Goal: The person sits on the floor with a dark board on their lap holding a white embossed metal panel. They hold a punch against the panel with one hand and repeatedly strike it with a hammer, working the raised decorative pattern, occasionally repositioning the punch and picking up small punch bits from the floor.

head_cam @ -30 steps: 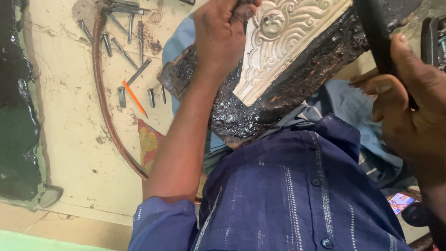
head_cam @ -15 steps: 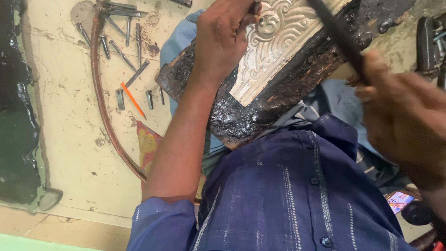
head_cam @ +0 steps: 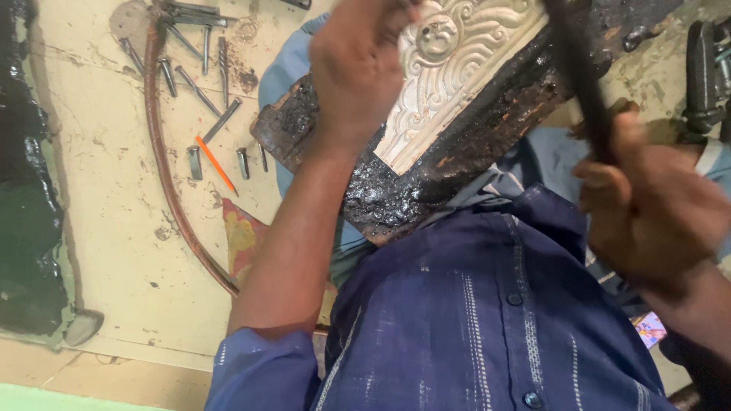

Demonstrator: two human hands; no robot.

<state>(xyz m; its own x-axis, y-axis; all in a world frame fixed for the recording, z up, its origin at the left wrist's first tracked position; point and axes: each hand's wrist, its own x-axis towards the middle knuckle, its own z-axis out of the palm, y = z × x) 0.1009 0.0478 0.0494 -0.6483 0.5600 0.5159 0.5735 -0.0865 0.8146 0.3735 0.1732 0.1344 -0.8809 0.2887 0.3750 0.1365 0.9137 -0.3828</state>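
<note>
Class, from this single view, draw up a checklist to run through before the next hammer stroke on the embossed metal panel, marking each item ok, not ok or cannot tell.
1. Left hand rests on the silvery embossed metal panel: ok.
2. Punch under the left fingers: cannot tell, hidden.
3. Right hand grips the dark hammer handle: ok.
4. Hammer head in sight: not ok, out of frame.
5. Panel bedded in the black pitch block: ok.
6. Spare steel punches lie on the floor, apart from the block: ok.

Soft, even daylight across the pale floor, shadows faint. The right hand smears with motion blur; the embossed metal sheet shines slightly, stays crisp.
</note>
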